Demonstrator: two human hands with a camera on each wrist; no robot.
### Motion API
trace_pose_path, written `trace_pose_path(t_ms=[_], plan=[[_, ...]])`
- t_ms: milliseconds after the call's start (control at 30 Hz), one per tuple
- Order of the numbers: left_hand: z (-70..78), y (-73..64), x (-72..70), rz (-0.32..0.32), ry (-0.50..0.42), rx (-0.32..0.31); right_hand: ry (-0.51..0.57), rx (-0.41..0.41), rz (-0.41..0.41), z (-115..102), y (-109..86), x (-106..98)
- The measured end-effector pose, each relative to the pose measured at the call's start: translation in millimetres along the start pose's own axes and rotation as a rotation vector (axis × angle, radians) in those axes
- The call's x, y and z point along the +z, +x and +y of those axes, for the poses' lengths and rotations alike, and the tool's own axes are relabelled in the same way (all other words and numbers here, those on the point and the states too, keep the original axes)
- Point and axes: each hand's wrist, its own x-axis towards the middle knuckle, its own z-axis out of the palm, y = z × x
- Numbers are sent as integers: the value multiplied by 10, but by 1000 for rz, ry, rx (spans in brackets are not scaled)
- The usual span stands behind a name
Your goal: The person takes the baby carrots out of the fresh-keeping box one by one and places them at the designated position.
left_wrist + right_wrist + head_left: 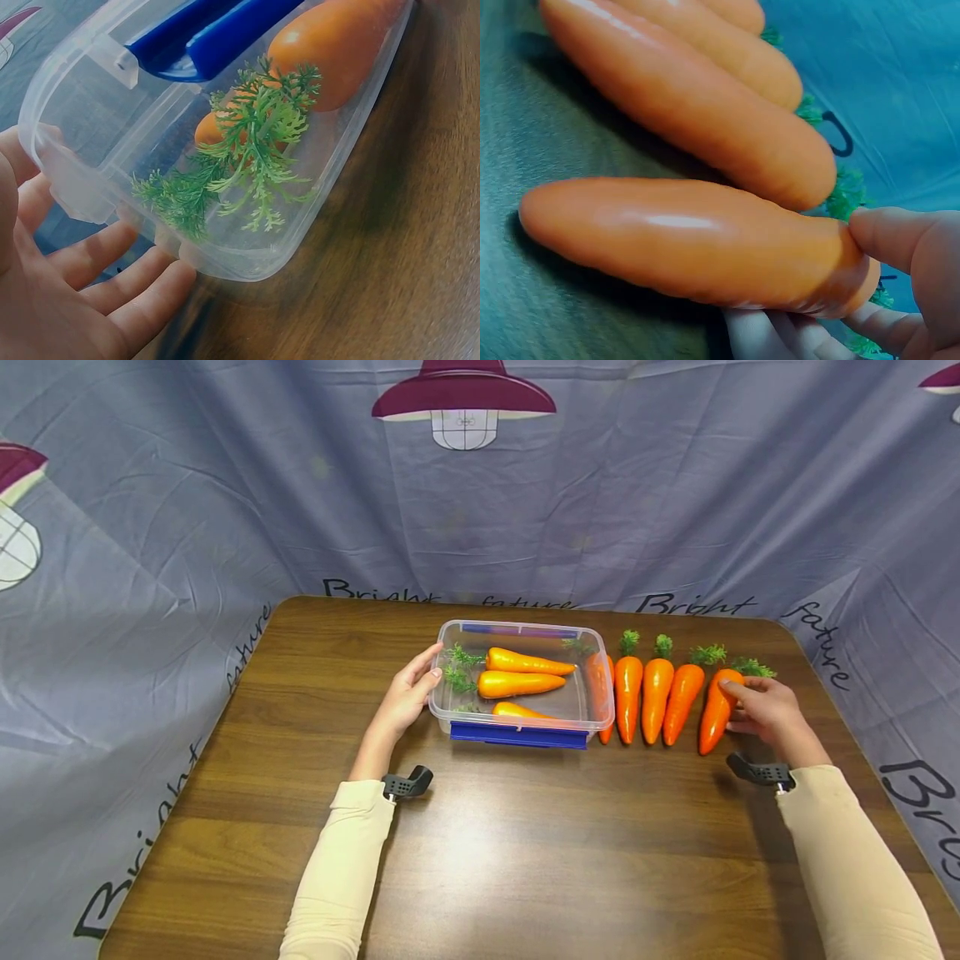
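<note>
My left hand (405,697) rests against the left end of a clear plastic container (521,724) with blue clips. Its fingers reach out along the outside of the end wall in the left wrist view. Inside lie three orange carrots (521,684), their leafy green tops (259,146) toward that hand. At the right, my right hand (768,710) pinches the thick end of the outermost carrot (682,240), thumb on top and fingers underneath. This carrot's narrow tip points toward the near side of the table.
Between the container and my right hand, several more carrots (657,702) lie in a row, green tops away from me. The leftmost carrot (606,733) is partly seen through the container wall. A grey printed curtain (600,510) surrounds the brown wooden table (525,843).
</note>
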Motion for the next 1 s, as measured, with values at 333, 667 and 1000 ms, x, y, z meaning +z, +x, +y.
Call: trace_pose_path(t_ms=[333,667,1000], plan=[[-6,2,4,4,15,0,-44,11,71,28,42,112],[17,-6,15,4,23,4,-60,3,80,37,44,145],[14,-12,10,7,6,1,-88,-15,91,35,5,108]])
